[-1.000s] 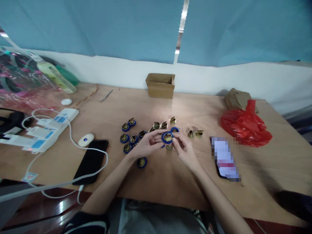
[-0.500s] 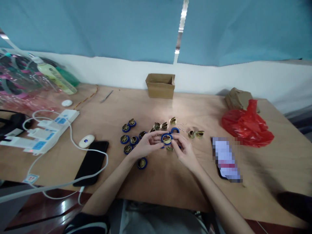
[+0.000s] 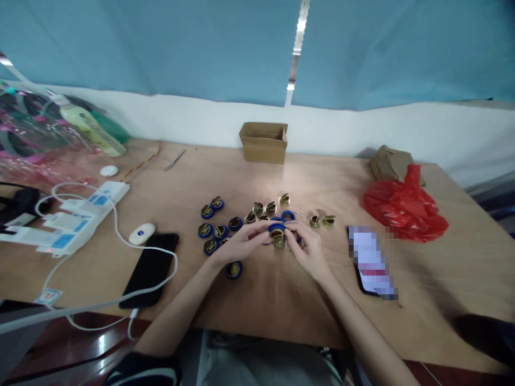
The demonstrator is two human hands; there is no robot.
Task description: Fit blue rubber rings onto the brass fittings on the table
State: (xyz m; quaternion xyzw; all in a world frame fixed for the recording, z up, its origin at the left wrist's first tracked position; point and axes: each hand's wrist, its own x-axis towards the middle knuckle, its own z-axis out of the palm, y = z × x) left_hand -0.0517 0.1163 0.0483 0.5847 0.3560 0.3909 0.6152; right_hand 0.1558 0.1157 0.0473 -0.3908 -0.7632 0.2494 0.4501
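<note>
Between both hands, over the middle of the table, is a round brass-coloured metal part with a blue ring at its top. My left hand pinches it from the left, thumb and fingers closed. From the right, my right hand grips it with thumb and fingertips. Just behind lies a loose blue ring. Left of my hands are several brass parts with blue rings around them, such as the ringed part near my left wrist. Several brass parts without rings sit farther back.
A small open cardboard box stands at the back. To the right are a red plastic bag, a brown package and a lit phone. At left, a black phone lies beneath a white cable near a power strip.
The brass part and blue ring in my hands have tilted, so the metal now shows below the ring instead of inside it. Both hands stay in nearly the same place.
</note>
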